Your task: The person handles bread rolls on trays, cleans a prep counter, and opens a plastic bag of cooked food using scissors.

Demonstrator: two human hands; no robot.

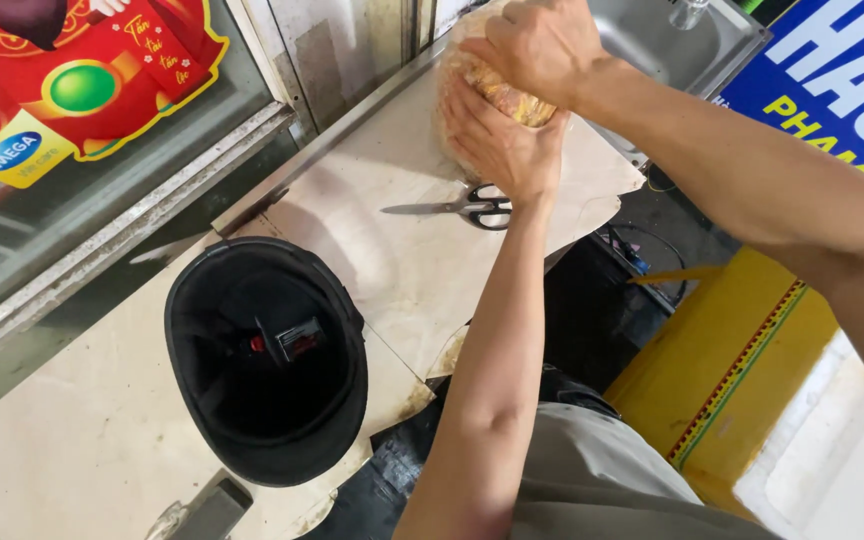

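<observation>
A clear plastic bag (460, 72) filled with pale orange-brown food stands at the far end of a beige counter top (392, 260). My left hand (497, 145) presses against the bag's near side, fingers spread over it. My right hand (537, 45) grips the bag from the top. Most of the bag is hidden behind both hands. Black-handled scissors (457, 207) lie shut on the counter just under my left wrist, blades pointing left.
An upturned black helmet (267, 360) sits on the near counter. A glass case with a red poster (82, 70) runs along the left. A steel sink (677, 40) is behind the bag. A yellow box (722, 370) stands on the right, below the counter edge.
</observation>
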